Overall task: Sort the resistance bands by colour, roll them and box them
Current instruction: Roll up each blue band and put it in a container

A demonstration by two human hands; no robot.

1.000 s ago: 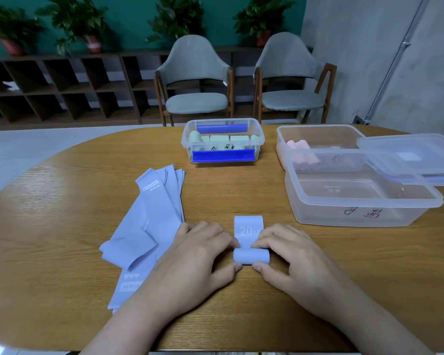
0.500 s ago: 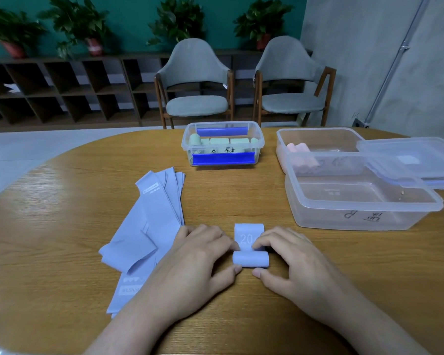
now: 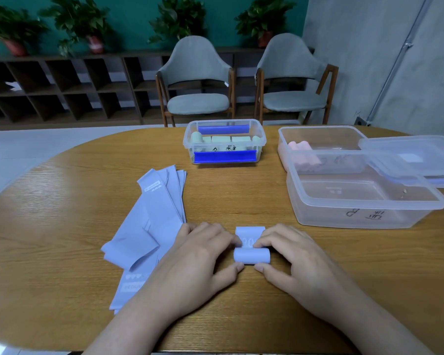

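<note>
A lilac resistance band (image 3: pixel 251 254) lies on the wooden table (image 3: pixel 241 196), mostly rolled up, with a short flat end showing the print "20". My left hand (image 3: pixel 200 262) grips the roll's left end and my right hand (image 3: pixel 292 260) its right end, fingers over the top and thumbs in front. A pile of flat lilac bands (image 3: pixel 151 226) lies to the left, partly under my left wrist. An empty clear box (image 3: pixel 364 198) stands at the right.
A small clear box (image 3: pixel 224 142) with blue clips holds green rolls at the table's far middle. Behind the empty box stands another box (image 3: pixel 318 142) with pink rolls; a lid (image 3: pixel 415 160) lies beside it. Two chairs and shelves stand beyond the table.
The roll has moved a little further from me along the band, so the flat end is shorter and the "20" is partly covered. Both hands moved with it.
</note>
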